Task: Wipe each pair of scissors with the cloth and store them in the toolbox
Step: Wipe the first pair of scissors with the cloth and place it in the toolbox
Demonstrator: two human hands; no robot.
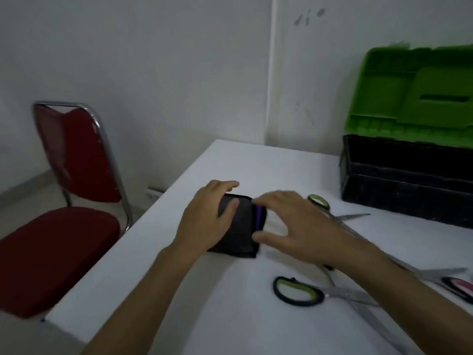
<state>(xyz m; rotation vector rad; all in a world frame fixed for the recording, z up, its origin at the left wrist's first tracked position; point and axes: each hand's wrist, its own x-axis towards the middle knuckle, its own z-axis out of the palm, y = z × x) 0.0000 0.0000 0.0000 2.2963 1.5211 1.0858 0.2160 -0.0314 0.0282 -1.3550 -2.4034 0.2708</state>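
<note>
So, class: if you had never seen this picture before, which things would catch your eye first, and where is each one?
Probably the bright green lid of the open toolbox, standing at the table's far right corner against the wall. Next, both hands meeting mid-table on a folded dark cloth: the left hand on its left side, the right hand at its right edge. The red chair stands left of the table.
</note>
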